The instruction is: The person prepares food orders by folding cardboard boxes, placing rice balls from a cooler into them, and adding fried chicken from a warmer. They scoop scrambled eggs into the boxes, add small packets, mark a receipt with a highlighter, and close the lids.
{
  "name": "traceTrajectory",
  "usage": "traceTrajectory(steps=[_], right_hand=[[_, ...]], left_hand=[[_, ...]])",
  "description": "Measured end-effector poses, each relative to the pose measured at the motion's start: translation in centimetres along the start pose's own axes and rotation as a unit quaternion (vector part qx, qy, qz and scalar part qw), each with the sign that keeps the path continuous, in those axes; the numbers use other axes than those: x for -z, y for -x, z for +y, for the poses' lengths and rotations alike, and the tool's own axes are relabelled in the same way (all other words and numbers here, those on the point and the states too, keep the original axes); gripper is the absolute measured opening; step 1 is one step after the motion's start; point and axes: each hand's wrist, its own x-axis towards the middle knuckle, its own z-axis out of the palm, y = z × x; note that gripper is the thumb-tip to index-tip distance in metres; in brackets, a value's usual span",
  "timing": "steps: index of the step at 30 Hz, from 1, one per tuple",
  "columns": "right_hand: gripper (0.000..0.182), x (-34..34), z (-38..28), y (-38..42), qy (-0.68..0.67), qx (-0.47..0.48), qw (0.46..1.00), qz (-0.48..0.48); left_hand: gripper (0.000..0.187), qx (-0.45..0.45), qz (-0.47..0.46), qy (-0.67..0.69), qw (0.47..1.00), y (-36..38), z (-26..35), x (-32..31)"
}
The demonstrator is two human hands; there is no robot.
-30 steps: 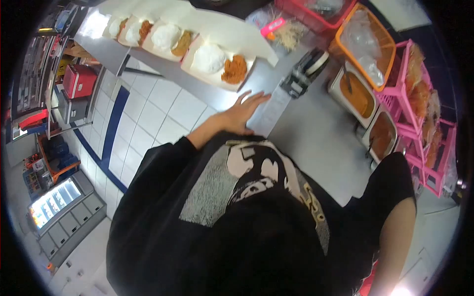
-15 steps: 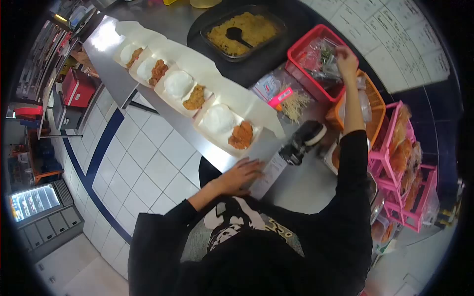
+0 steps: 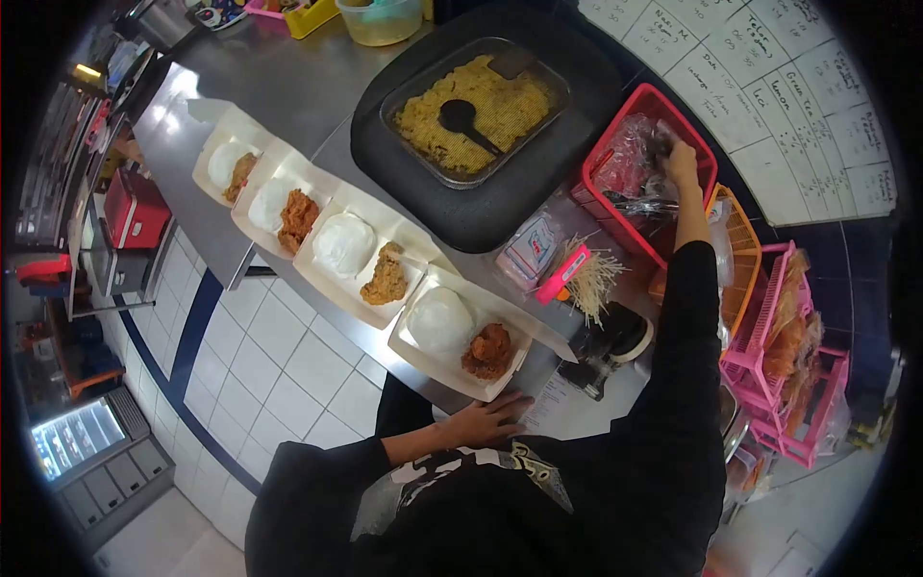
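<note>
My left hand (image 3: 487,420) lies flat with its fingers out at the counter's edge, beside a printed paper slip (image 3: 550,399) and just below the nearest food box. My right hand (image 3: 681,161) reaches into a red plastic basket (image 3: 642,240), among clear plastic packets (image 3: 625,171); its fingertips are blurred and partly hidden there. Four open card boxes stand in a row along the steel counter. Each holds a white wrapped mound, like the rice parcel (image 3: 439,320) in the nearest one, beside a piece of fried chicken (image 3: 487,352).
A glass dish of yellow crumbly food (image 3: 524,91) with a black ladle (image 3: 466,125) sits on a dark round-cornered board (image 3: 385,159). Near the red basket are a bundle of thin sticks (image 3: 593,284), a black device (image 3: 608,348), an orange basket (image 3: 745,260) and pink racks (image 3: 760,361).
My right hand has gone deeper into the red basket. My left hand stays on the counter's edge by the slip. The camera view has shifted, so the boxes appear lower.
</note>
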Motion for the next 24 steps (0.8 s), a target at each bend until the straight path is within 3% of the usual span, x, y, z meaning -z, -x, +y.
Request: traceTrajectory(steps=[4, 5, 8, 9, 10, 11, 12, 13, 14, 15, 16, 17, 19, 22, 24], right_hand=[[0.036, 5.9, -1.8, 1.6, -0.181, -0.077, 0.967, 0.163], [0.038, 4.7, 1.4, 0.5, -0.343, -0.071, 0.925, 0.149], [0.040, 13.7, -5.7, 7.2, -0.600, -0.048, 0.797, 0.036], [0.044, 16.7, -9.1, 10.2, -0.637, -0.023, 0.770, -0.001], [0.048, 18.8, -11.2, 13.5, -0.673, 0.004, 0.739, -0.040], [0.052, 19.2, -11.5, 16.6, -0.651, 0.015, 0.754, -0.087], [0.056, 19.5, -11.9, 19.9, -0.629, 0.026, 0.764, -0.140], [0.060, 20.3, -14.2, 23.9, -0.531, -0.032, 0.824, -0.196], [0.058, 22.2, -17.7, 26.9, -0.551, -0.029, 0.776, -0.307], [0.058, 21.8, -20.2, 27.9, -0.455, 0.161, 0.777, -0.405], [0.055, 20.6, -22.5, 30.1, -0.451, 0.223, 0.774, -0.384], [0.052, 20.9, -25.2, 31.1, -0.413, 0.182, 0.782, -0.430], [0.049, 17.5, -27.5, 34.1, -0.469, 0.147, 0.786, -0.376], [0.042, 14.5, -29.7, 35.7, -0.503, 0.123, 0.791, -0.326], [0.037, 13.7, -31.4, 35.2, -0.504, 0.126, 0.804, -0.290]], left_hand=[[0.053, -0.030, -0.055, 0.017, 0.998, -0.2, -0.5, 1.7], [0.054, -0.033, -0.064, 0.040, 0.997, -0.6, -0.7, 2.4], [0.053, -0.031, -0.137, 0.305, 0.942, -1.8, -2.0, 3.0], [0.050, -0.040, -0.089, 0.355, 0.930, -2.9, -1.5, 5.5], [0.048, 0.016, -0.053, 0.382, 0.922, -3.8, -0.6, 8.9], [0.046, 0.076, -0.014, 0.408, 0.910, -4.2, 0.4, 12.0], [0.047, 0.102, 0.114, 0.526, 0.836, -4.9, 1.8, 13.7], [0.048, 0.125, 0.245, 0.623, 0.732, -5.3, 3.0, 14.8], [0.049, 0.111, 0.258, 0.682, 0.675, -5.4, 3.5, 16.2], [0.049, 0.094, 0.268, 0.736, 0.615, -5.3, 3.7, 17.6], [0.050, 0.074, 0.275, 0.784, 0.551, -4.9, 3.9, 18.3], [0.048, 0.119, 0.278, 0.726, 0.617, -3.8, 3.8, 17.9], [0.044, 0.204, 0.272, 0.592, 0.731, -1.3, 2.7, 16.5], [0.032, 0.357, 0.328, 0.682, 0.548, 2.4, 2.1, 15.8], [0.024, 0.400, 0.399, 0.614, 0.551, 5.0, 1.0, 16.3]])
